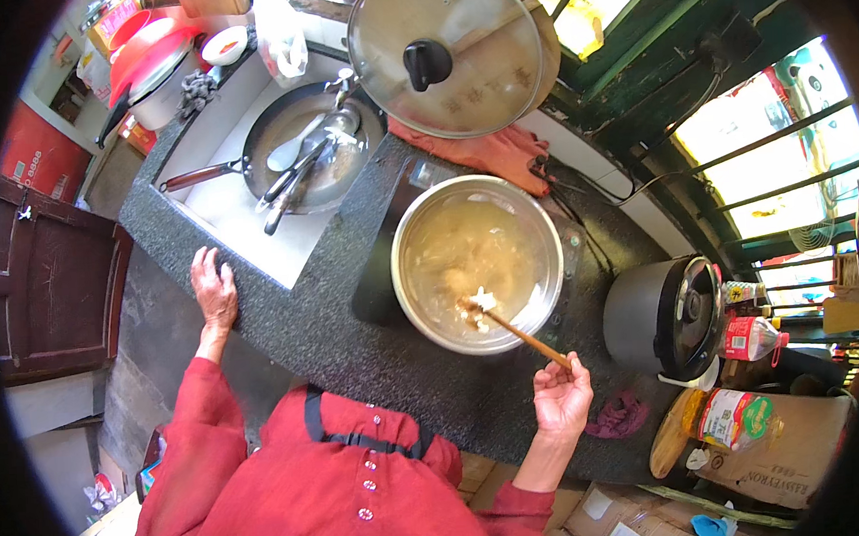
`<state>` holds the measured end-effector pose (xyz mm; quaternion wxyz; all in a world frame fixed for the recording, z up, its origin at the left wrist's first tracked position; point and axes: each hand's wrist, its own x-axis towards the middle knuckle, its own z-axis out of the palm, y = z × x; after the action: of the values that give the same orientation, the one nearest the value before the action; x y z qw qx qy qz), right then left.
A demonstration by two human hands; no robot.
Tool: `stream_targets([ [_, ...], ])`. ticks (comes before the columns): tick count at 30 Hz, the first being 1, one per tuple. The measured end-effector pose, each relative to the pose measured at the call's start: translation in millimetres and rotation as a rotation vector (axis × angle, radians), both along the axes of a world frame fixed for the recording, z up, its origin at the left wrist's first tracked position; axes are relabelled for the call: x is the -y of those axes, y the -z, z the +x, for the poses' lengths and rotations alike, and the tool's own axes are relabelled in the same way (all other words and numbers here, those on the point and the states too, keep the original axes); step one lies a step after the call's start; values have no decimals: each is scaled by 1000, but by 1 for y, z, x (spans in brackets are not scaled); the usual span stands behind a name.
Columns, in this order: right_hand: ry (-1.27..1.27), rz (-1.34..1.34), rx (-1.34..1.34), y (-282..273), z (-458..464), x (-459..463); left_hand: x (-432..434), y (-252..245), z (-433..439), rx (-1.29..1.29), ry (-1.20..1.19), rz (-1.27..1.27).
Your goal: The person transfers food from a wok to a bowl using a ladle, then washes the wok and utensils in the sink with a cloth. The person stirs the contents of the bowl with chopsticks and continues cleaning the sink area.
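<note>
My right hand [563, 399] grips the handle end of a wooden spoon [526, 338], at the lower right of a round metal pot [407, 308]. The spoon's other end dips into cloudy, yellowish broth [464, 245] with pale bits in it. Beneath the pot is a dark cooktop [376, 285]. My left hand [215, 288] rests on the edge of the speckled stone counter [289, 346], in front of the sink, with nothing seen in it.
A wok [252, 150] with ladles and other utensils sits in the sink [218, 205]. Behind the pot are a glass lid [493, 71] and an orange cloth [467, 148]. A dark electric cooker [640, 320] and purple mesh [618, 414] are at right.
</note>
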<state>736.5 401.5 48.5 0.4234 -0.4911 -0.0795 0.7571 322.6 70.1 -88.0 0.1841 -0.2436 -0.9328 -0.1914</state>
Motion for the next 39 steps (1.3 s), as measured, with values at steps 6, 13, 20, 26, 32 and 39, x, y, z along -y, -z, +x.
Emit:
stream_targets([
  [6, -62, 37, -146, -31, -7, -6, 1, -1, 0, 33, 11, -15],
  [13, -85, 62, -187, -61, -10, -21, 3, 1, -1, 90, -7, -28],
  [20, -5, 46, -134, -42, -10, -31, 3, -3, -1, 117, -3, -102],
  [26, -85, -20, -118, -14, -11, -25, 2, -4, -2, 131, 8, -100],
  [32, 19, -56, -43, -15, -15, -21, 1, -6, -1, 145, 12, -104],
  [39, -109, 68, -211, -36, -20, -31, 1, -6, -1, 179, -28, -83],
])
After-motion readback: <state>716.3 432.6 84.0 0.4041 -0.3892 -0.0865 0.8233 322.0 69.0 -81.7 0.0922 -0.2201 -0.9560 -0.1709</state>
